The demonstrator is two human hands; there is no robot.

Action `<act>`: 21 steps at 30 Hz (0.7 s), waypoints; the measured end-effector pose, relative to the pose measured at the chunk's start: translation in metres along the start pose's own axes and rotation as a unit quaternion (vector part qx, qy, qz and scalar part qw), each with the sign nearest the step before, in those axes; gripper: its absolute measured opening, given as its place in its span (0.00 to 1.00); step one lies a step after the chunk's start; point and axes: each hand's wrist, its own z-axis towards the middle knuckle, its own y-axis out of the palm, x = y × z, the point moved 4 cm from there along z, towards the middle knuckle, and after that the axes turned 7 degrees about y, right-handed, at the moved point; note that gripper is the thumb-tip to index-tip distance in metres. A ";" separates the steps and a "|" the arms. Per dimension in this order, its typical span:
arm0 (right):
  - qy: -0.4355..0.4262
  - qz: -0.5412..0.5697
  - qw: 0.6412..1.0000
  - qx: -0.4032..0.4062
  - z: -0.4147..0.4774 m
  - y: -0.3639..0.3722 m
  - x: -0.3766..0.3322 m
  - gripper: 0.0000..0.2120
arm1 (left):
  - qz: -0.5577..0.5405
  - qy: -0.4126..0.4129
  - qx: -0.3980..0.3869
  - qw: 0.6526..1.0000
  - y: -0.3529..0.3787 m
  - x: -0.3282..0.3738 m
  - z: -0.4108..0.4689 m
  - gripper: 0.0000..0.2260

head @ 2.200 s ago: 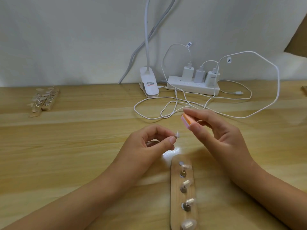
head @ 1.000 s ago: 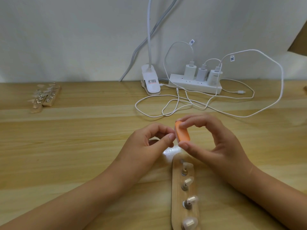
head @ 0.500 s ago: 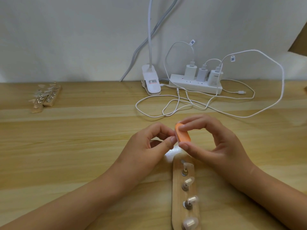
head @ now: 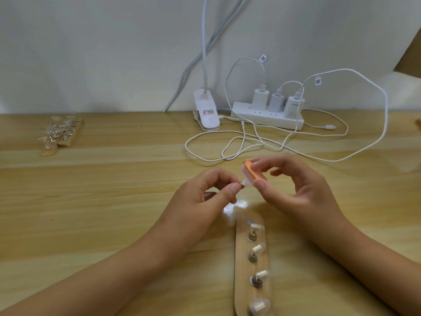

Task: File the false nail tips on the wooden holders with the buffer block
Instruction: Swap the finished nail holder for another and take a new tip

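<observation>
— Right hand?
— Buffer block: orange face, pink and white layers.
— Left hand?
— Nail tip: whitish.
— Below the hands?
— Wooden holder: pale tan; its tips milky, translucent; pegs dull brown.
— Beyond them?
— Power strip, cables: white. Lamp clip: white, red-and-black label. Table: honey wood, banded grain.

Wooden table bears a near holder, seemingly two far-left holders, power strip, lamp clamp and loose cables

buffer block turned, nail tip uncovered
</observation>
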 end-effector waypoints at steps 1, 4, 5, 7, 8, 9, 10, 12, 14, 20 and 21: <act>0.010 0.007 1.000 0.010 0.000 -0.002 0.001 0.10 | -0.001 -0.004 0.001 1.000 0.000 -0.001 0.000 0.04; -0.056 -0.021 0.998 0.009 -0.004 0.000 -0.008 0.12 | -0.008 0.001 -0.007 1.000 0.001 0.002 0.000 0.04; -0.076 -0.036 0.996 -0.004 -0.006 0.003 -0.010 0.12 | -0.007 0.003 -0.010 1.000 0.000 0.003 0.000 0.04; -0.054 -0.048 0.997 -0.009 -0.003 0.005 -0.006 0.13 | -0.007 0.000 -0.008 1.000 -0.001 0.003 0.001 0.04; -0.030 -0.043 0.999 0.001 -0.001 0.004 -0.003 0.13 | -0.009 -0.003 -0.003 1.000 -0.002 0.003 0.000 0.05; -0.009 -0.035 0.999 0.012 0.000 0.001 0.000 0.14 | -0.012 -0.004 -0.002 1.000 -0.002 0.003 0.000 0.05; -0.003 -0.028 0.999 0.020 0.001 -0.001 0.000 0.16 | -0.015 -0.003 -0.006 1.000 -0.001 0.004 0.000 0.05; -0.041 -0.036 0.998 0.013 -0.002 0.000 -0.006 0.18 | -0.015 0.000 -0.019 1.000 0.001 0.006 0.000 0.05; -0.080 -0.066 0.994 -0.013 -0.005 0.005 -0.009 0.18 | -0.012 0.001 -0.024 1.000 0.001 0.006 0.000 0.05; 0.033 -0.034 0.999 0.022 0.005 -0.002 0.007 0.25 | -0.040 -0.030 0.008 0.999 -0.001 0.006 -0.001 0.06; 0.051 -0.009 0.998 0.028 0.006 -0.003 0.010 0.25 | -0.015 -0.031 0.010 0.999 -0.001 0.005 -0.001 0.07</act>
